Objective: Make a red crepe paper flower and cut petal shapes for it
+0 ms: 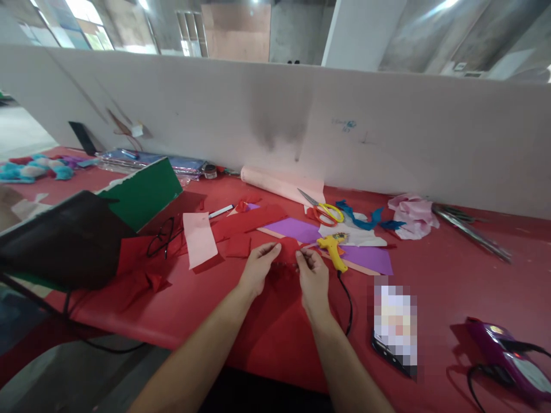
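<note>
Both my hands meet over a small red felt piece [287, 251] on the red table [451, 275]. My left hand [258, 268] pinches its left edge with thumb and fingers closed. The fingers of my right hand [313, 276] are pinched on the piece's right edge. A yellow glue gun [333, 247] lies just right of my right hand, its black cord [346, 304] running toward me. Purple felt [365, 258] and more red felt scraps [241, 226] lie just beyond my hands.
Scissors with yellow and red handles [323, 211] lie by a pink roll [279, 183]. Blue scraps [364, 219], pink cloth [413, 215], a pink strip [199, 238], glasses [162, 236], a phone [394, 338] and a purple device [508, 358] lie around. A black and green board [86, 229] stands left.
</note>
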Motion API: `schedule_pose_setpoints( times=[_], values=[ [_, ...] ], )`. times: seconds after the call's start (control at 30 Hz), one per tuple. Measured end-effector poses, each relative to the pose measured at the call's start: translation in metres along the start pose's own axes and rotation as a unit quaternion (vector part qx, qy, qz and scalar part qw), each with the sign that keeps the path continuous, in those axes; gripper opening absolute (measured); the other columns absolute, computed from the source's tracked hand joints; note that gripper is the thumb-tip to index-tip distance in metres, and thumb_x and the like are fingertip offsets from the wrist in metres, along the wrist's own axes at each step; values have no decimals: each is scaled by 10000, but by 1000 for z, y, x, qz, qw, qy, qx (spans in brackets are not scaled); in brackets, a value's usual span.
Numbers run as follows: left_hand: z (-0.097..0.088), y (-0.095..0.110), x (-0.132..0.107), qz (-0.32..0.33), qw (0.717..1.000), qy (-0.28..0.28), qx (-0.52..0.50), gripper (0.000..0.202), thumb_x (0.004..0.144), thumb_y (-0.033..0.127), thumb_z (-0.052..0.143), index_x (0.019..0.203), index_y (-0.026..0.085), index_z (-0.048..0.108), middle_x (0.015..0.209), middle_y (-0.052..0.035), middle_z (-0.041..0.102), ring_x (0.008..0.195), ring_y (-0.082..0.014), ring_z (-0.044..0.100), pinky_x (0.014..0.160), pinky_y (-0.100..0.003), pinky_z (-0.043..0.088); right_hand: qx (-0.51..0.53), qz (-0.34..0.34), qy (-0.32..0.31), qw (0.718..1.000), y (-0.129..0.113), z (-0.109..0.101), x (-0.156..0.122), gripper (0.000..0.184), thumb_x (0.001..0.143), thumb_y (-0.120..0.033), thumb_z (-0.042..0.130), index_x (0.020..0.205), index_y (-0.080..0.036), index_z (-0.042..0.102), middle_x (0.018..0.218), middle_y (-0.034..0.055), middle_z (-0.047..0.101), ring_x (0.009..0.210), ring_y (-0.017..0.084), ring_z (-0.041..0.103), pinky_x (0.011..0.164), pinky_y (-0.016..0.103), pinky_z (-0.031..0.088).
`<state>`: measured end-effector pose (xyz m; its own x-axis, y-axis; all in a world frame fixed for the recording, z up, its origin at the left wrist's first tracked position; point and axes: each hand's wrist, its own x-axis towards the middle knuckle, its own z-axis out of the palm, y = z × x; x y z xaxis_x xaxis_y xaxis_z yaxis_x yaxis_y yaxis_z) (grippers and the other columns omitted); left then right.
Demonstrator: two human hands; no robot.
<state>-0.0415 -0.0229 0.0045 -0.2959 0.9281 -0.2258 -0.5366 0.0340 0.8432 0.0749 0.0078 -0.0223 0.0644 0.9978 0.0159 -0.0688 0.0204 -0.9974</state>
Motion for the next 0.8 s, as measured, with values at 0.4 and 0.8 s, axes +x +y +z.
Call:
schedule_pose_setpoints(
  times=[0.4,0.8],
  values=[
    [-9,12,4,-117,991,-63,-8,345,679,410,798,863,129,719,869,-91,749,783,-189,689,739,-285,538,64,43,-16,997,-6,2,-1,311,635,-398,741,848,-183,670,818,29,686,755,187,606,728,334,486],
    [-4,8,5,-103,988,9,-113,139,693,249,771,752,166,675,722,-24,701,644,-152,638,643,-281,498,-336,-334,-77,877,-12,1,-20,340,752,-137,560,1038,-264,693,1220,88,492,1173,276,448,1002,488,371]
  ],
)
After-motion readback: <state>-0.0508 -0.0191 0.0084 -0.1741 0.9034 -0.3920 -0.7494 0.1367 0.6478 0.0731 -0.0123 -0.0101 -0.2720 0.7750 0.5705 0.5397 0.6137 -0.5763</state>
